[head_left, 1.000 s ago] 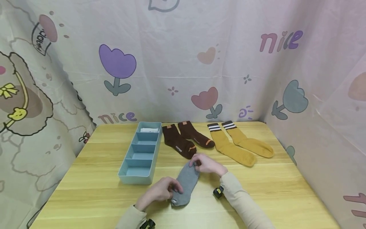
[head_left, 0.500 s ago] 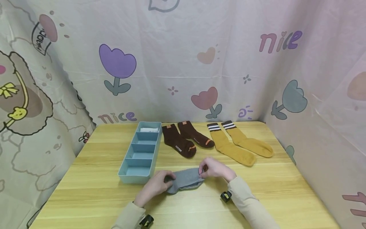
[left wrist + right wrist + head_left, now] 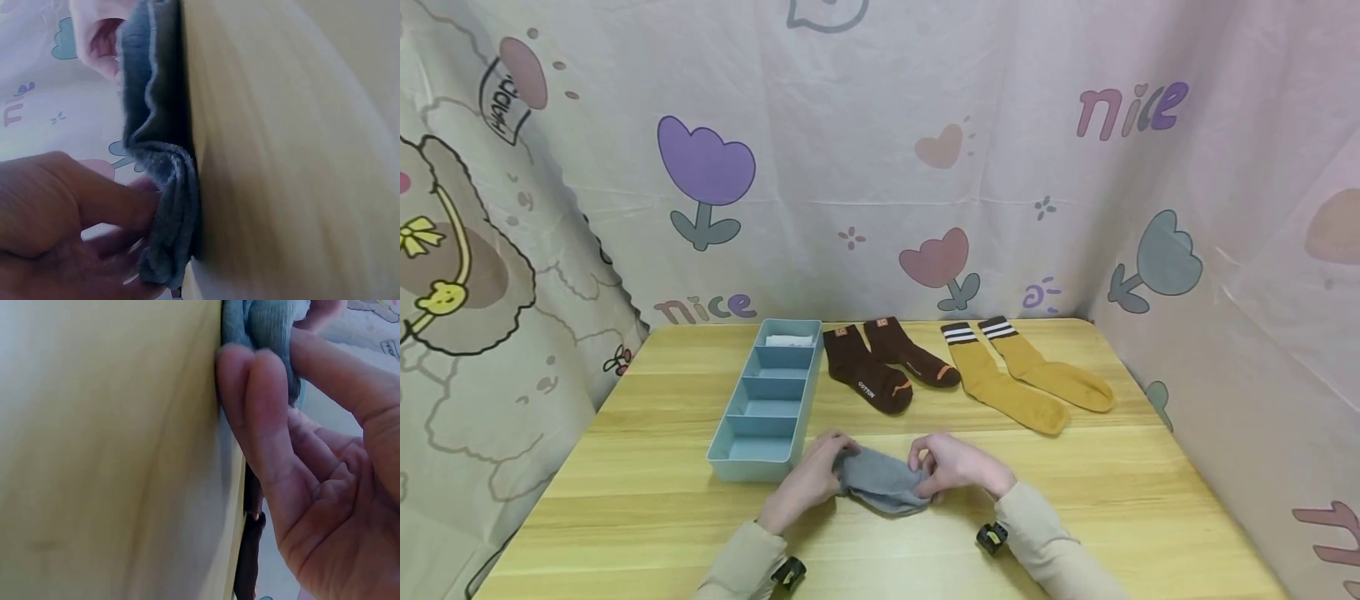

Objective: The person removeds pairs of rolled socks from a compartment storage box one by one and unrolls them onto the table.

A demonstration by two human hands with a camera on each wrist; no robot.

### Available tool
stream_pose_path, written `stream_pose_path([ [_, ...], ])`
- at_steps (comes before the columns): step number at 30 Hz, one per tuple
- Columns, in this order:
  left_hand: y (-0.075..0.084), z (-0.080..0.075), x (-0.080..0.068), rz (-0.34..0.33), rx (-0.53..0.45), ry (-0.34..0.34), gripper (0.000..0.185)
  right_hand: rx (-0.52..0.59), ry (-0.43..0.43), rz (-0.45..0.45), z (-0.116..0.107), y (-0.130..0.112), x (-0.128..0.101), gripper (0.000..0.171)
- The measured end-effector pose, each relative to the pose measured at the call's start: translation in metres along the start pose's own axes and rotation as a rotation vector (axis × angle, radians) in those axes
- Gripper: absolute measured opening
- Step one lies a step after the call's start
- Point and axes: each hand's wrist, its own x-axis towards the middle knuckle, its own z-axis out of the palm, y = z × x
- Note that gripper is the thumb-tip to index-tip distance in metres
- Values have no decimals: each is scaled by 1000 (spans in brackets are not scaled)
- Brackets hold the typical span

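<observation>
A grey sock [image 3: 880, 483] lies bunched and folded on the wooden table [image 3: 1120, 500], near the front. My left hand [image 3: 811, 482] grips its left end, fingers curled round the cloth [image 3: 165, 206]. My right hand [image 3: 951, 468] pinches its right end between thumb and fingers [image 3: 250, 394]. Both hands rest low on the table, just right of the front end of the light blue divided tray [image 3: 730, 454].
A pair of dark brown socks [image 3: 868, 375] and a pair of mustard socks with striped cuffs [image 3: 1022, 379] lie side by side behind my hands. Something white [image 3: 790, 340] fills the tray's far compartment. Printed curtains [image 3: 880, 167] enclose the table on three sides.
The grey sock went from lying lengthwise to turned sideways and then bunched shorter. My hands moved closer together, the left one up toward the tray, the right one down.
</observation>
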Motion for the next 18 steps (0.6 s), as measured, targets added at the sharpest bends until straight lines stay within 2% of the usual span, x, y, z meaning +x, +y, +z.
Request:
stream_pose_path([
  [4, -1, 4, 4, -44, 73, 81, 48, 58, -7, 13, 5, 0, -2, 24],
  [7, -1, 5, 7, -56, 103, 118, 46, 84, -11, 26, 6, 0, -2, 25],
  [18, -5, 8, 15, -50, 98, 145, 46, 179, -49, 34, 3, 1, -6, 35],
])
